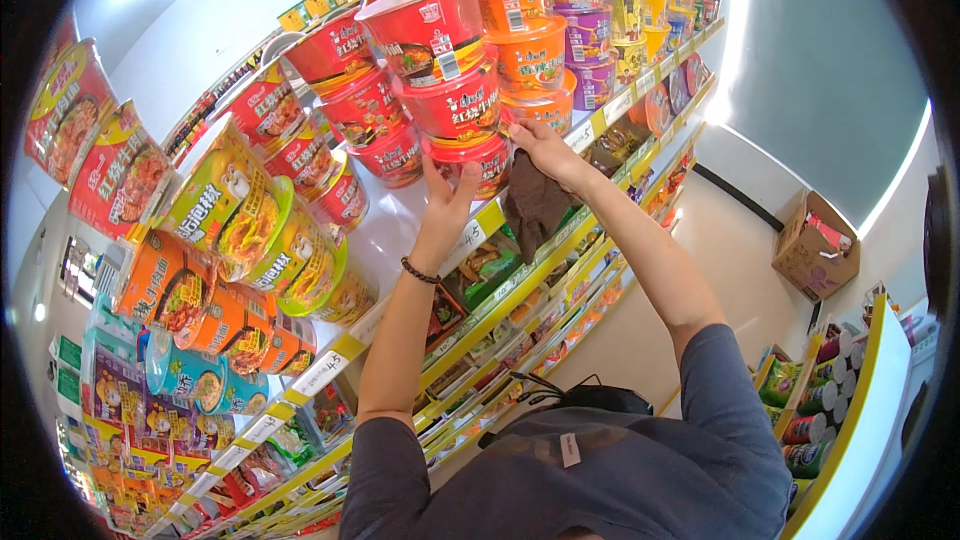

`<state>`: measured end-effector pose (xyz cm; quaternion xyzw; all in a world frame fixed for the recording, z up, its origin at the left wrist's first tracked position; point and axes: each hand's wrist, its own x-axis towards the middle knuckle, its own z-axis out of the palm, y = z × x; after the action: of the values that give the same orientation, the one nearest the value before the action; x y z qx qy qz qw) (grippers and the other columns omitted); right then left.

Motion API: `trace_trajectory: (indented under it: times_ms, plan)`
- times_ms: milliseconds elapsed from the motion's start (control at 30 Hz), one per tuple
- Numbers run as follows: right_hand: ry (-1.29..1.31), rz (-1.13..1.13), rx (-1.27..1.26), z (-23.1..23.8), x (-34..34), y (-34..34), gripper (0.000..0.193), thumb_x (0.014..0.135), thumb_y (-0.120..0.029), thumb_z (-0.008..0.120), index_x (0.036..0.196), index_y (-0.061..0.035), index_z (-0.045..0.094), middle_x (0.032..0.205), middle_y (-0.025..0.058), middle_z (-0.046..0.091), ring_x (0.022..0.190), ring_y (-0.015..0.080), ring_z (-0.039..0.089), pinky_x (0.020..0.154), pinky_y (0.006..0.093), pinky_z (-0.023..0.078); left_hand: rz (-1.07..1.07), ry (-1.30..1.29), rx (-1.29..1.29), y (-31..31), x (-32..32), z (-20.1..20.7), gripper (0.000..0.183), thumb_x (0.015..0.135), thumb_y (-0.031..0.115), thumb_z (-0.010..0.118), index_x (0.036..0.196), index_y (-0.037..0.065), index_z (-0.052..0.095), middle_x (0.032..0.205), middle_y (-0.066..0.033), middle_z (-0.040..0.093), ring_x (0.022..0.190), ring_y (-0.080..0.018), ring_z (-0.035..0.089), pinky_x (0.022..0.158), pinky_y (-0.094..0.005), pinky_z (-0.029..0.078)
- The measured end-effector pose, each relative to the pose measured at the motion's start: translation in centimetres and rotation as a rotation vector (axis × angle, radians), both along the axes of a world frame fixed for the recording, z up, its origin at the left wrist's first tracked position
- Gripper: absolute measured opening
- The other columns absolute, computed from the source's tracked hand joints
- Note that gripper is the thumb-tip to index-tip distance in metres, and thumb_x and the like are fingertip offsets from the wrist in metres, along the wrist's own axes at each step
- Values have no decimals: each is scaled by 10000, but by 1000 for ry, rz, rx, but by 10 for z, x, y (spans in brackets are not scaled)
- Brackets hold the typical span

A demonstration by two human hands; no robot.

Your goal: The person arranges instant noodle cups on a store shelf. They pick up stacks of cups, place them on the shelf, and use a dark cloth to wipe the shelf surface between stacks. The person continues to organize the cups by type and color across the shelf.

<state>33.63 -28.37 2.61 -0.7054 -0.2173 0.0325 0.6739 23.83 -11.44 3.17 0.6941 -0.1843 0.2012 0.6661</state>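
Three red instant noodle tubs stand stacked at the front of the white top shelf. My left hand [446, 202] is at the lowest red noodle tub [487, 162], its thumb and fingers gripping the tub's left and front side. At the right side of this stack, my right hand [548, 154] holds a bunched brown cloth [535, 202], which hangs down over the shelf edge. The right fingertips reach toward the tubs, partly hidden by them. Beside the right hand rises a stack of orange noodle tubs [535, 55]. Left of my left hand is another red stack [372, 110].
Yellow-green noodle tubs [290, 250] and orange tubs [170, 280] line the shelf to the left. Purple tubs [590, 35] stand farther right. A price-tag rail [470, 235] runs along the shelf edge, above lower shelves of packets. A cardboard box [815, 255] sits on the floor.
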Motion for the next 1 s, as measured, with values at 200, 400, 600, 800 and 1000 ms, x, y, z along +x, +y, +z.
trace_trajectory:
  times_ms: [200, 400, 600, 800, 1000]
  plan:
    - [-127, -246, 31, -31, -19, 1, 343, 874, -257, 561, 1062, 29, 564, 931, 172, 631, 859, 230, 605, 764, 317, 458, 439, -182, 222, 12, 25, 13, 1029, 699, 377, 771, 1330, -133, 137, 1286, -243, 378, 1177, -308, 401, 1021, -394, 291]
    - [-158, -261, 92, -69, -53, -30, 265, 874, -186, 561, 1041, 18, 586, 929, 84, 632, 864, 151, 575, 782, 281, 444, 594, -254, 276, -15, 47, 35, 1166, 594, 388, 828, 1346, -139, 110, 1313, -311, 290, 1215, -395, 344, 1029, -431, 290]
    - [-37, -296, 89, -103, -82, -84, 180, 883, -106, 548, 1015, 8, 589, 946, 39, 628, 899, 99, 566, 809, 235, 437, 531, -239, 274, 8, 59, 31, 1092, 623, 347, 820, 1358, -108, 154, 1321, -287, 297, 1219, -374, 343, 1030, -413, 290]
    - [28, -358, 127, -140, -106, -122, 171, 862, -105, 562, 972, 23, 595, 883, 45, 636, 826, 105, 573, 761, 254, 451, 323, -235, 218, 19, 60, 31, 989, 656, 255, 808, 1367, -56, 194, 1329, -222, 314, 1205, -283, 373, 1016, -380, 315]
    - [147, -454, 174, -176, -133, -157, 152, 878, -112, 555, 960, 9, 595, 875, 35, 634, 821, 94, 573, 733, 233, 447, 141, -173, 146, 16, 55, 25, 1020, 648, 172, 814, 1379, -30, 132, 1320, -170, 337, 1176, -233, 418, 999, -355, 360]
